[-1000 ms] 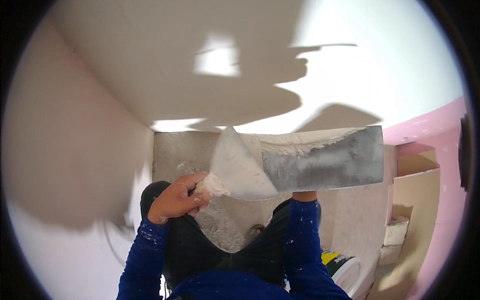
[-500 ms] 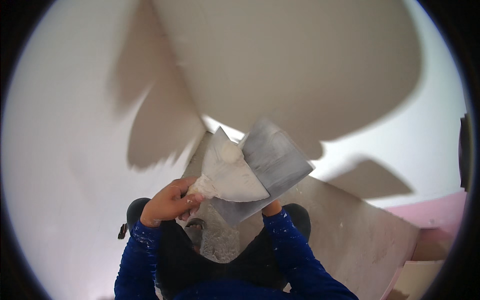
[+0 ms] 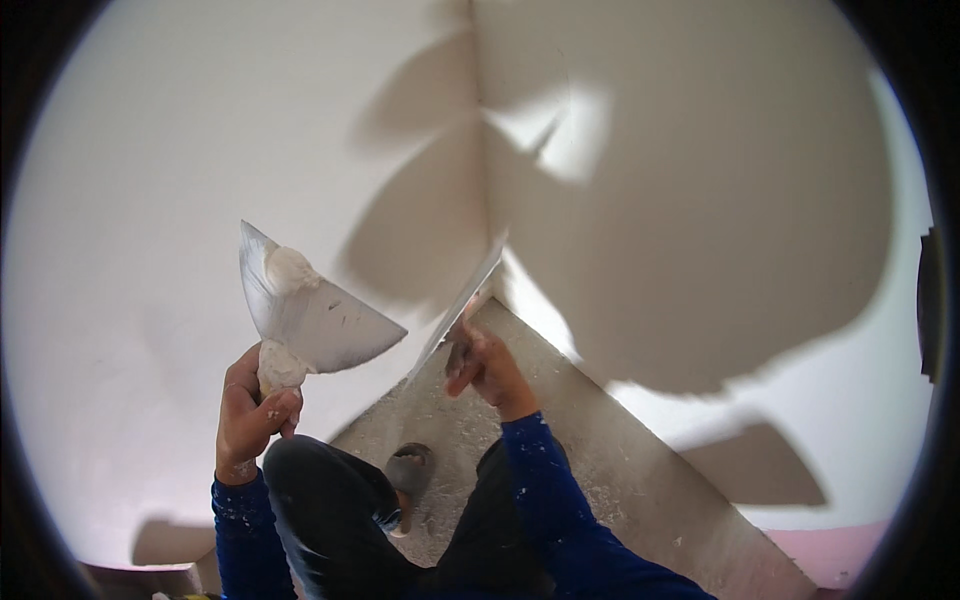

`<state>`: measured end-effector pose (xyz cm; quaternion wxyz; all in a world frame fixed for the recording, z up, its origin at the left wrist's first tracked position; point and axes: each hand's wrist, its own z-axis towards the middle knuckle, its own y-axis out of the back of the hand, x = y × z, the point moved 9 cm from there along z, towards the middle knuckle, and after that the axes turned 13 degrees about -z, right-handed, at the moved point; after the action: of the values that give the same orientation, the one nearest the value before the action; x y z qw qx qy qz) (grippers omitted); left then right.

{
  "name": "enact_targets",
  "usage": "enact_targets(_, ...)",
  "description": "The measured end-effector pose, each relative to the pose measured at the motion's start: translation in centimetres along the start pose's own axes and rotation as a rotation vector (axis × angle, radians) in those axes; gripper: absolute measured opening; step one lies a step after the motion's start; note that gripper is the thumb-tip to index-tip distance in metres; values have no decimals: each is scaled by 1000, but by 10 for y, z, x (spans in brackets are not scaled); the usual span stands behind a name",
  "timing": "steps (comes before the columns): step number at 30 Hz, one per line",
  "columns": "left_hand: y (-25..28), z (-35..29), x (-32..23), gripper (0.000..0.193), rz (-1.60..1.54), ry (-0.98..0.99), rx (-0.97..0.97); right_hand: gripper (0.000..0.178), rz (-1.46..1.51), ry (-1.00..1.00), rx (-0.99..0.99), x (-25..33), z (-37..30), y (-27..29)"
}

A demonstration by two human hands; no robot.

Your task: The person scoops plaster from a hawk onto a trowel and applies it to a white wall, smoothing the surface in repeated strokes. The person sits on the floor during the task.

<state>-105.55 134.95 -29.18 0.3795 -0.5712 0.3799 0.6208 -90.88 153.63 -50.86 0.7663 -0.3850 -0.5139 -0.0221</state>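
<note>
My left hand [image 3: 258,408] is closed on the handle end of a wide putty knife [image 3: 325,325]. White filler [image 3: 292,268] sits in a lump on its triangular metal blade, and more is caked where the blade meets the handle. In my right hand [image 3: 488,368] is a flat finishing trowel [image 3: 468,298], seen nearly edge-on. The fingers wrap its back side, so its handle is mostly hidden. The trowel's far tip is close to the corner of the walls; whether it touches cannot be told.
Two pale walls, a left wall [image 3: 170,250] and a right wall [image 3: 690,200], meet at a corner ahead, with large shadows across them. Below lies a dusty, spattered grey floor [image 3: 620,460]. A sandalled foot [image 3: 408,475] stands between my knees. Pink wall [image 3: 835,550] shows at lower right.
The putty knife has moved left, away from the trowel, which earlier lay behind and beside it. The trowel has turned edge-on toward the corner. My view has shifted, bringing the corner nearer the middle.
</note>
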Motion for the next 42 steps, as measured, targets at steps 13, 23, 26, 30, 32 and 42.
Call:
enact_targets(13, -17, 16, -17, 42, 238, 125, 140, 50, -401, 327, -174, 180, -97, 15)
enact_targets(23, -64, 56, -1, 40, 305, -210, 321, 20, -1381, 96, -177, 175, -128, -27)
enact_targets(26, -59, 42, -13, 40, 432, -295, 320, 15, -1618, 251, -79, 177, -112, -63)
enact_targets(30, -59, 30, -32, 42, 541, -419, 349, 21, -1519, 207, -299, 180, -110, -52)
enact_targets(32, -56, 20, -38, 42, 676, -455, 323, 21, -1554, 396, -293, 177, -119, -49)
enact_targets(42, -15, 45, -4, 47, 820, -486, 322, 18, -1998, 704, -425, 193, -117, -62)
